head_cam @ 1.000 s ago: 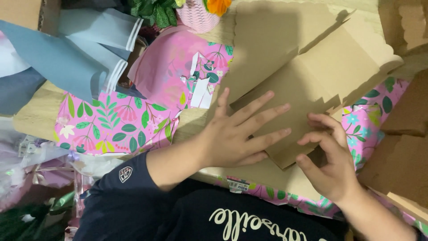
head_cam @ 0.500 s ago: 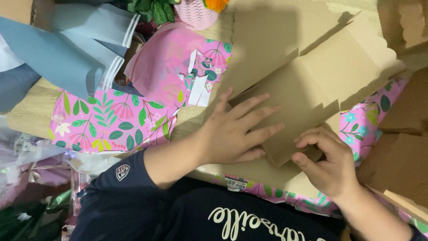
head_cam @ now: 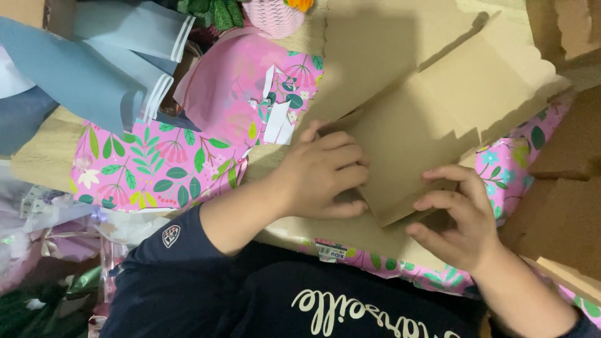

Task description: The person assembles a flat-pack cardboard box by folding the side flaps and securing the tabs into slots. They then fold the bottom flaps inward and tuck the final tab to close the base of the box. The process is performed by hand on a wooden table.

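So the left hand (head_cam: 322, 175) is lying flat-ish on the brown cardboard sheet (head_cam: 432, 119), fingers (head_cam: 341, 156) loosely curled and close together, pressing down on it rather than gripping anything. The right hand (head_cam: 460, 222) is just to the right and a bit nearer, fingers bent into a half-open claw, with the tips touching the near corner of the folded cardboard flap. Can't tell if the thumb is tucked under the edge or only resting beside it.

The cardboard runs from between the two hands out to the far right. It's plain tan, folded over on itself in layers, and one far edge has a wavy scalloped cut. A hard shadow falls across its middle.

Under it there's pink floral wrapping paper (head_cam: 163, 169) with green leaves, spread on a pale wood surface (head_cam: 37, 166). Far left is a roll of blue-grey paper (head_cam: 94, 69), and a pink basket (head_cam: 272, 15) sits at the far edge.
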